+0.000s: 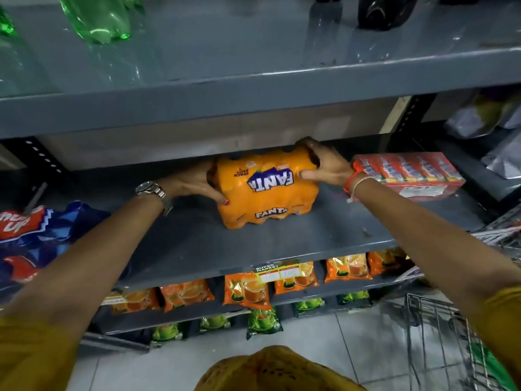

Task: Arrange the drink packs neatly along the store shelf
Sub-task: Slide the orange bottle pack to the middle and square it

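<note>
Step in hand: you are seating the orange Fanta pack (266, 187) on the grey shelf (324, 241). Left hand (194, 183) and right hand (324, 165) clamp its two ends, fingers curled on the wrap. Red pack (408, 173) lies just beyond your right hand; next, likely slide the Fanta pack toward it and square the fronts

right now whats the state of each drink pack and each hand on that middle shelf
Fanta pack: lying on the shelf, logo upside down to the camera, gripped at both ends
red drink pack: lying flat at the right, untouched
blue Thums Up pack: at the left edge, untouched
left hand: holding the Fanta pack
right hand: holding the Fanta pack
</note>
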Available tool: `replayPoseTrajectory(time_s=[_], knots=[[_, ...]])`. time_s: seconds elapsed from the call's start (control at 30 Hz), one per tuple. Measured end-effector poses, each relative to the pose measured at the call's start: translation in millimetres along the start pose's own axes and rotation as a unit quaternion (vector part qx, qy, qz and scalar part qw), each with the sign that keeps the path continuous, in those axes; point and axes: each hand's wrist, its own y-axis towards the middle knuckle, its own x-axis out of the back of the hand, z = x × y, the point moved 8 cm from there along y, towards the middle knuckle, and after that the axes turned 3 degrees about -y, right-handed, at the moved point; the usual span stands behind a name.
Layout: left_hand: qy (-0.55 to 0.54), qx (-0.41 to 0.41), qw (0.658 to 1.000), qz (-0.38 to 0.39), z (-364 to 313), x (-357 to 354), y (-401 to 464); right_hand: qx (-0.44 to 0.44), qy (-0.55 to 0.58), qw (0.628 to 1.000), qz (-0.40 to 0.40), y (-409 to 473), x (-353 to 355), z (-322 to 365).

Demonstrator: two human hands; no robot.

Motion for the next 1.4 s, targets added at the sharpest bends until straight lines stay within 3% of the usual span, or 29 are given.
replayPoseTrajectory(time_s=[0.13, 0.23, 0.37, 0.47, 0.6, 0.83, 1.4], knots=[[-0.104, 0.045, 0.993, -0.045, 13.9, -6.7, -5.7, -0.098, 0.151, 0.983, -0.022, 5.0, -15.8, -20.8], [-0.204, 0.04, 0.977, -0.056, 19.7, -23.2, -9.9, -0.15, 0.309, 0.939, -0.031, -4.5, -31.5, -28.0], [-0.332, 0.02, 0.936, -0.12, 29.0, -40.7, -16.5, -0.171, 0.422, 0.89, -0.025, -17.6, -50.3, -24.5], [-0.371, 0.004, 0.916, -0.15, 30.0, -53.1, -18.8, -0.15, 0.417, 0.896, 0.005, -20.6, -58.2, -25.9], [-0.36, 0.011, 0.915, -0.18, 25.1, -55.9, -22.2, -0.141, 0.384, 0.912, 0.026, -19.5, -58.6, -26.8], [-0.336, 0.015, 0.913, -0.23, 25.7, -51.6, -25.0, -0.138, 0.396, 0.908, -0.007, -20.3, -60.4, -28.1], [-0.318, 0.018, 0.914, -0.253, 29.2, -61.6, -44.8, -0.129, 0.417, 0.897, -0.065, -41.1, -74.6, -28.9]])
